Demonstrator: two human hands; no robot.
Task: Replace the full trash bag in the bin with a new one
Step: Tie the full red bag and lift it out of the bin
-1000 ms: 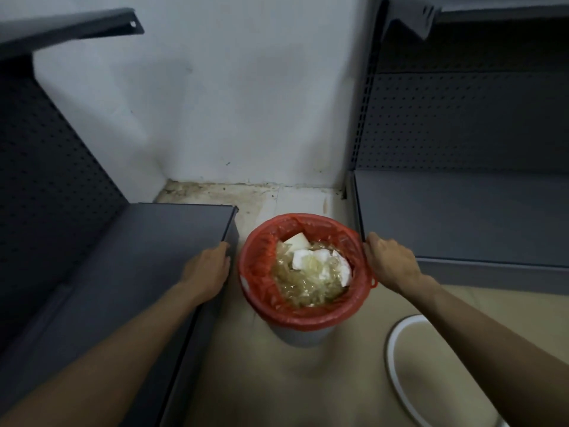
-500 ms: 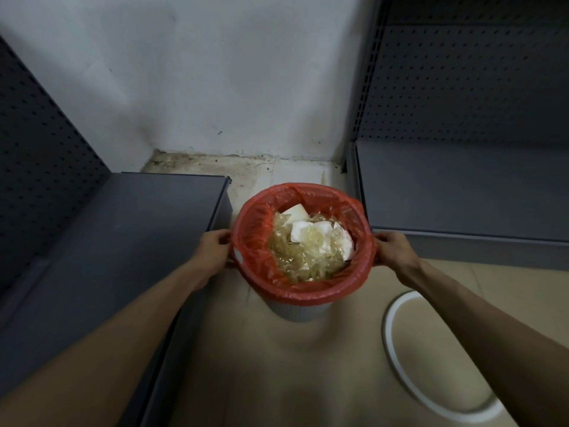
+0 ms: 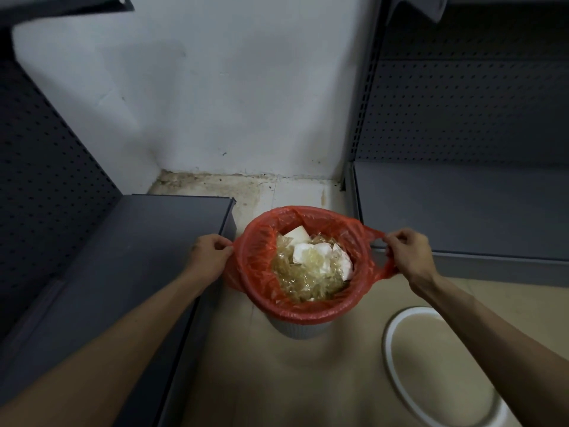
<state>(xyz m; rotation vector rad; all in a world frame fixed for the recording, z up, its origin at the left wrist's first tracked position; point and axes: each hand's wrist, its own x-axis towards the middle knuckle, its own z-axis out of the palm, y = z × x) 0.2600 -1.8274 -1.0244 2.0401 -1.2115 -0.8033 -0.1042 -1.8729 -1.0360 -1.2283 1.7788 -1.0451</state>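
Note:
A red trash bag [image 3: 261, 272] lines a small grey ribbed bin [image 3: 303, 329] on the floor. Crumpled clear plastic and white paper trash [image 3: 311, 266] fill it near the rim. My left hand [image 3: 209, 254] pinches the bag's left edge, pulled outward off the rim. My right hand [image 3: 406, 252] grips the bag's right handle loop, stretched out to the right. The bag's front edge still folds over the bin rim. No new bag is in view.
A low grey metal shelf [image 3: 123, 272] stands close on the left, and another grey shelf [image 3: 462, 217] on the right with pegboard backs. A white ring [image 3: 388, 343] lies on the beige floor at right. A stained white wall [image 3: 215, 103] is behind.
Both hands went from resting on the bin's sides to gripping the red bag's edges and pulling them outward, off the rim at left and right.

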